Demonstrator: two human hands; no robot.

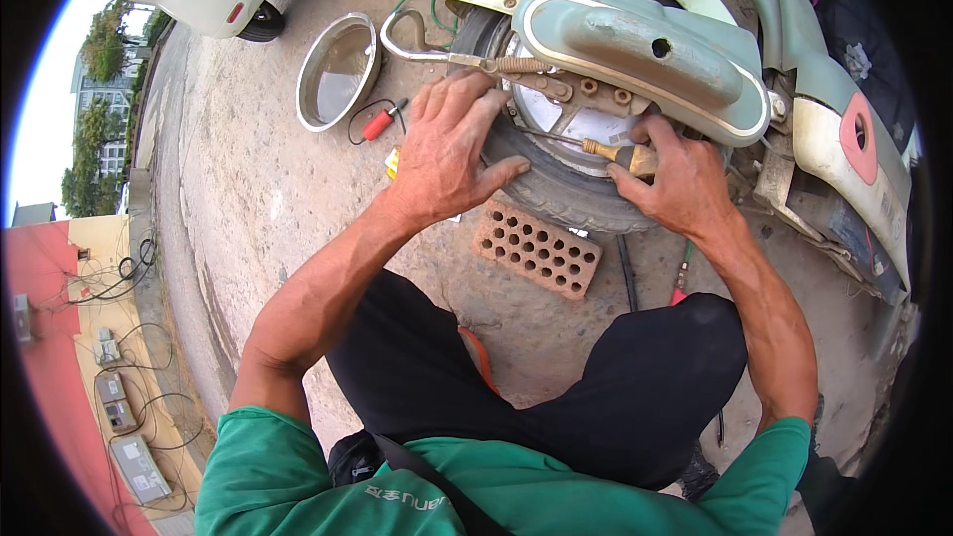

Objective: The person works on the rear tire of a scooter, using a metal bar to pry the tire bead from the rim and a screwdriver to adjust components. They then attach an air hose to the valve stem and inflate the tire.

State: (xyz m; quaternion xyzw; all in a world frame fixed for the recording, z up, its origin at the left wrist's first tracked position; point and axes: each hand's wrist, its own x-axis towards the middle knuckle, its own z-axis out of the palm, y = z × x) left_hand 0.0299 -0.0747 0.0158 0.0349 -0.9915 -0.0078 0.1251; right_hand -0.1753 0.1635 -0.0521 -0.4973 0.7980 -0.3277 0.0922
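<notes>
Grn shirt (576,471) closest. L hand (447,154) on tire (566,194), fingers spread; R hand (687,177) fingers gripping ylw-handled screwdriver (608,150).

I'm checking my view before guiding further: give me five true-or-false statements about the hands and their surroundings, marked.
1. The right hand holds a yellowish-handled tool with a thin metal shaft. True.
2. The left hand holds the red-handled tool. False: that hand is spread over the black rubber tyre; the red-handled tool lies on the ground.
3. The reddish rectangular brick with round holes is nearer the person than the tyre. True.
4. The round metal basin is right of the tyre. False: left.
5. The green fabric shirt has short sleeves. True.
</notes>
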